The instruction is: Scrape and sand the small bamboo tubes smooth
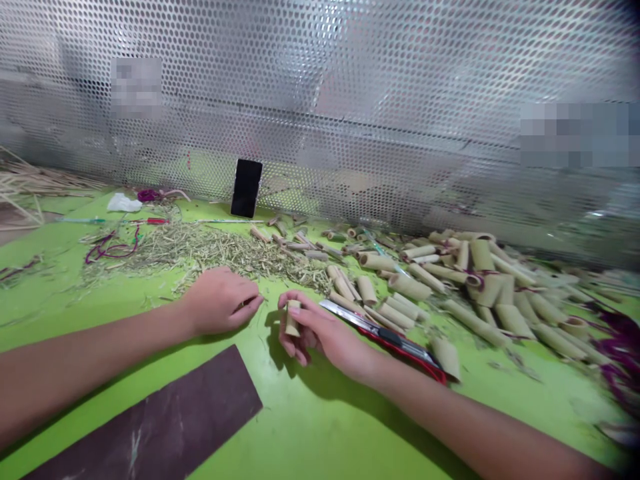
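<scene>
My right hand [317, 330] grips a short, pale bamboo tube piece [292, 321] between thumb and fingers, held upright just above the green table [300, 427]. My left hand [223, 300] rests to the left of it, fingers curled closed; whatever they may hold is too small or hidden. Beside my right wrist lies a utility knife [387, 339] with a red and black handle and its blade out. A dark brown rectangular sheet [175, 420] lies in front of my left forearm.
Many bamboo tube pieces [410, 288] are heaped at the right, some with purple string [617, 350]. Behind my hands spread thin shavings [235, 250]. A phone [247, 188] leans upright against a perforated metal screen [320, 87]. White tissue [124, 203] lies at the back left.
</scene>
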`<state>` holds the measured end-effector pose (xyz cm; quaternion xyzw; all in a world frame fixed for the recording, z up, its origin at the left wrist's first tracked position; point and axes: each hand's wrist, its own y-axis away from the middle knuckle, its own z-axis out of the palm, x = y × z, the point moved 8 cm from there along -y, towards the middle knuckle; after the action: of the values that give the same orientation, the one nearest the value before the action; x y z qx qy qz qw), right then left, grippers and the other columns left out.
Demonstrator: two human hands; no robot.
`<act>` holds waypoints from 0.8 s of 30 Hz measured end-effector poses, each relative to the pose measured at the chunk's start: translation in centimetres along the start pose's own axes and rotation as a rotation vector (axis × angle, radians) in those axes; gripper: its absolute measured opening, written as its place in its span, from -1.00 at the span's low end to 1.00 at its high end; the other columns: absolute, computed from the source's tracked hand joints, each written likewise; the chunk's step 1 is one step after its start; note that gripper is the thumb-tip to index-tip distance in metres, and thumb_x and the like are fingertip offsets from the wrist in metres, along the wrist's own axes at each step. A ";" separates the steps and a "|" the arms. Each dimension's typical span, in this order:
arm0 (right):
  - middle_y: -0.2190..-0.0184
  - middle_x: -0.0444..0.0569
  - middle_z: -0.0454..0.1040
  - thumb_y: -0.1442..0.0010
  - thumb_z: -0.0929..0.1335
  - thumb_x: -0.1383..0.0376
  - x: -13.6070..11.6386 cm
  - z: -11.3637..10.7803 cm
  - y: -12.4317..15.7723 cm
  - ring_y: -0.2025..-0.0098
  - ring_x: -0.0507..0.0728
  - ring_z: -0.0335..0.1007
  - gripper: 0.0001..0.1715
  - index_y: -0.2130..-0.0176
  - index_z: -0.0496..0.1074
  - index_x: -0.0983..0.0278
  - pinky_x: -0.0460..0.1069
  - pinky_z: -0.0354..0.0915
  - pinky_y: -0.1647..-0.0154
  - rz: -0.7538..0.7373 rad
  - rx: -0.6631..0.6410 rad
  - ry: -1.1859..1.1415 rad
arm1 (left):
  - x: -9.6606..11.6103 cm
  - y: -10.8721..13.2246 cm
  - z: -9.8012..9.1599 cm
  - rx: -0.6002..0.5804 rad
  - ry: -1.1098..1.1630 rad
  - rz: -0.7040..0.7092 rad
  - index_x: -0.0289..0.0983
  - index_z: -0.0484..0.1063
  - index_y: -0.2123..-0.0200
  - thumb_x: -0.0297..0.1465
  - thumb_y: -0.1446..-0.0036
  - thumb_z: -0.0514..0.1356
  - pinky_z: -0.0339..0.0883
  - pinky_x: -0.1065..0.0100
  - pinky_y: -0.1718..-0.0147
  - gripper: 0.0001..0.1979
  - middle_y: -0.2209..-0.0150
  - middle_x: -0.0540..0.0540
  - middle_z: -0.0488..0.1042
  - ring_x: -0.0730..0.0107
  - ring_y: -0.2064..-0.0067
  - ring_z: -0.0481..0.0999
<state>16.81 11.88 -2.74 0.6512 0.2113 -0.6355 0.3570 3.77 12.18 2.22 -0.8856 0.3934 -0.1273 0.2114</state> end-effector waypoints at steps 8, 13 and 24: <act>0.48 -0.21 0.39 -0.36 0.23 -0.21 -0.2 0.3 0.3 0.52 0.04 0.23 -0.43 -0.03 0.15 0.17 -0.04 0.14 0.51 0.004 0.062 0.081 | 3.2 0.1 0.1 -0.086 0.077 0.148 -0.27 0.36 0.21 -0.20 -0.47 -0.13 0.12 0.29 0.43 -0.62 0.35 -0.07 0.49 0.33 0.42 0.40; 0.46 -0.22 0.32 -0.31 0.23 -0.28 -0.4 0.6 0.4 0.50 0.03 0.18 -0.34 -0.06 0.13 0.16 -0.06 0.11 0.53 -0.016 0.089 0.123 | 4.6 0.0 0.3 -0.100 0.089 0.143 -0.26 0.33 0.29 -0.37 -0.48 -0.14 0.11 0.27 0.41 -0.67 0.37 -0.04 0.47 0.33 0.42 0.39; 0.47 -0.27 0.20 -0.33 0.26 -0.24 -0.1 0.5 0.2 0.54 -0.01 0.05 -0.39 -0.01 0.14 0.16 -0.08 0.01 0.59 -0.020 0.093 0.173 | 3.8 -0.1 0.2 -0.031 0.113 0.131 -0.24 0.31 0.38 -0.46 -0.29 0.01 0.05 0.30 0.44 -0.82 0.47 0.03 0.43 0.41 0.48 0.34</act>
<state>16.58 11.37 -2.55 0.7174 0.2180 -0.5896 0.3002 6.42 9.50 2.33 -0.8527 0.4636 -0.1566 0.1830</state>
